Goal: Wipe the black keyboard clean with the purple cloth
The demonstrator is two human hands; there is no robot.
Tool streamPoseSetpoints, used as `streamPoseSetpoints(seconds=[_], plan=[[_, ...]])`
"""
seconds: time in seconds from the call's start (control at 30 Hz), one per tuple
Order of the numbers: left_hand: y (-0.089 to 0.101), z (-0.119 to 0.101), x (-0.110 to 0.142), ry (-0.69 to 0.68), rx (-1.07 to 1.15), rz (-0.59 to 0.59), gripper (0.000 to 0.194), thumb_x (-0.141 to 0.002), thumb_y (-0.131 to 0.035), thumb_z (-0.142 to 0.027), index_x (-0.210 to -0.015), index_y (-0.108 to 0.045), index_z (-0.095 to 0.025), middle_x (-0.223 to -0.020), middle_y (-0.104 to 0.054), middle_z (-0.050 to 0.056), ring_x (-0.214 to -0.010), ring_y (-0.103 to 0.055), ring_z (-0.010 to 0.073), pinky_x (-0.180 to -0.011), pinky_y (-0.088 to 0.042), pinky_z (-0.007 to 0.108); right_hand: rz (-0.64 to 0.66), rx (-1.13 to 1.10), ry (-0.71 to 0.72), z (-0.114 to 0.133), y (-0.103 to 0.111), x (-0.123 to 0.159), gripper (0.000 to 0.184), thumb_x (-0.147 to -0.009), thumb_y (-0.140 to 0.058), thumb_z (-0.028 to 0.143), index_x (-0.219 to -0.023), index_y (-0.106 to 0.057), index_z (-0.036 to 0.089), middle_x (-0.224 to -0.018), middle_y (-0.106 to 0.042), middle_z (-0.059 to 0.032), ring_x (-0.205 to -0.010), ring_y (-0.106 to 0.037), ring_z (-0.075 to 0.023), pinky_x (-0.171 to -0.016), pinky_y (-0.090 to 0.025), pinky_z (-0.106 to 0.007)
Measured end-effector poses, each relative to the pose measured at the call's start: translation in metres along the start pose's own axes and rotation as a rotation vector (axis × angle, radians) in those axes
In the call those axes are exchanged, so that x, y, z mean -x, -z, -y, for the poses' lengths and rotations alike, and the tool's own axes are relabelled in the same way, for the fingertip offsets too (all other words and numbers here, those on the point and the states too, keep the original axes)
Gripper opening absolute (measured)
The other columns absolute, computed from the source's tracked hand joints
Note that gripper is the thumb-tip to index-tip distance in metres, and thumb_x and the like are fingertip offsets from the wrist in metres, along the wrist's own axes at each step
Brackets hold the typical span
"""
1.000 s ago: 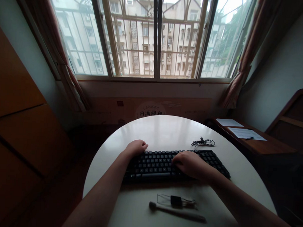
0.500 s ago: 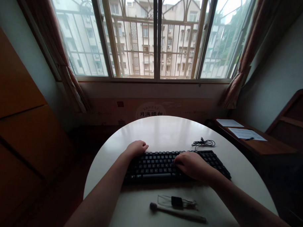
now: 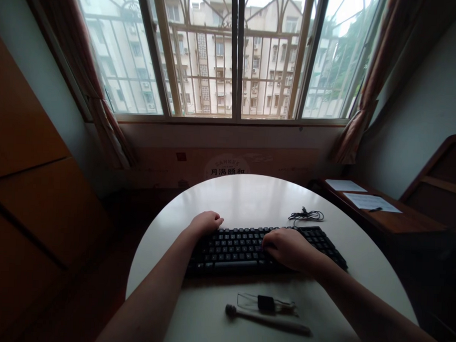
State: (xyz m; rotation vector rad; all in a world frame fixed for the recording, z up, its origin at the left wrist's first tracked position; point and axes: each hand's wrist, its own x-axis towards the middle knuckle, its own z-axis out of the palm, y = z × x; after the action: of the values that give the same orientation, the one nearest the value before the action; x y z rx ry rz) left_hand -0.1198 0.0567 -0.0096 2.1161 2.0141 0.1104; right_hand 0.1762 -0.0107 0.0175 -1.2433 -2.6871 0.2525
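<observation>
A black keyboard (image 3: 232,249) lies across the white round table. At its far left corner, my left hand (image 3: 206,223) is closed on the edge, thumb pointing right. My right hand (image 3: 286,247) is over the keys right of the middle, its fingers pinched together. A tiny purple bit shows at those fingertips; the rest of what they hold is hidden. Nearer to me lie a toothbrush (image 3: 269,322) with dark bristles and a keycap puller (image 3: 266,304) with wire loops and a black middle.
Behind the keyboard's right part sits its coiled black cable (image 3: 306,215). The white table (image 3: 249,191) has a curved far edge below the window. To the right, papers (image 3: 372,202) and a dark pen lie on a wooden side table (image 3: 409,222).
My right hand has shifted very slightly to the right over the keys. The left hand, the keyboard and the tools stay where they were.
</observation>
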Motion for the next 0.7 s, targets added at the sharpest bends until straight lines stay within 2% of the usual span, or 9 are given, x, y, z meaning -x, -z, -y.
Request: streamPoseSetpoints(seconds=[0.2, 0.43, 0.57, 0.7], plan=[[0.001, -0.001, 0.001, 0.003, -0.006, 0.003, 0.039, -0.087, -0.042, -0.047, -0.078, -0.071, -0.021, -0.084, -0.073, 0.007, -0.076, -0.063, 0.0210, -0.061, -0.039, 0.027, -0.020, 0.018, -0.023, 0.001, -0.001, 0.000, 0.019, -0.087, -0.053, 0.027, -0.086, -0.072, 0.023, -0.090, -0.074, -0.0050, -0.084, -0.067, -0.0218, -0.071, -0.042, -0.028], [0.002, -0.001, 0.002, 0.001, -0.004, 0.001, 0.039, -0.087, -0.043, -0.047, -0.077, -0.070, -0.021, -0.084, -0.073, 0.007, -0.077, -0.063, 0.0215, -0.060, -0.039, 0.028, 0.035, -0.062, 0.034, -0.004, 0.004, 0.004, 0.015, -0.083, -0.058, 0.028, -0.087, -0.073, 0.024, -0.088, -0.074, -0.0029, -0.084, -0.068, -0.0214, -0.071, -0.043, -0.027], [0.000, 0.001, 0.000, -0.004, -0.007, -0.008, 0.039, -0.087, -0.043, -0.047, -0.078, -0.071, -0.021, -0.084, -0.073, 0.007, -0.076, -0.063, 0.0214, -0.061, -0.039, 0.028, 0.047, -0.136, 0.066, -0.016, 0.016, 0.007, 0.018, -0.083, -0.058, 0.026, -0.090, -0.074, 0.024, -0.089, -0.075, -0.0027, -0.083, -0.068, -0.0197, -0.073, -0.045, -0.026], [-0.002, 0.002, -0.002, 0.001, -0.001, 0.001, 0.039, -0.086, -0.043, -0.047, -0.078, -0.072, -0.022, -0.084, -0.073, 0.006, -0.075, -0.063, 0.0207, -0.060, -0.038, 0.027, -0.022, -0.160, 0.033, -0.033, 0.031, 0.010, 0.018, -0.085, -0.058, 0.028, -0.091, -0.075, 0.023, -0.091, -0.075, -0.0029, -0.086, -0.068, -0.0202, -0.077, -0.046, -0.028]])
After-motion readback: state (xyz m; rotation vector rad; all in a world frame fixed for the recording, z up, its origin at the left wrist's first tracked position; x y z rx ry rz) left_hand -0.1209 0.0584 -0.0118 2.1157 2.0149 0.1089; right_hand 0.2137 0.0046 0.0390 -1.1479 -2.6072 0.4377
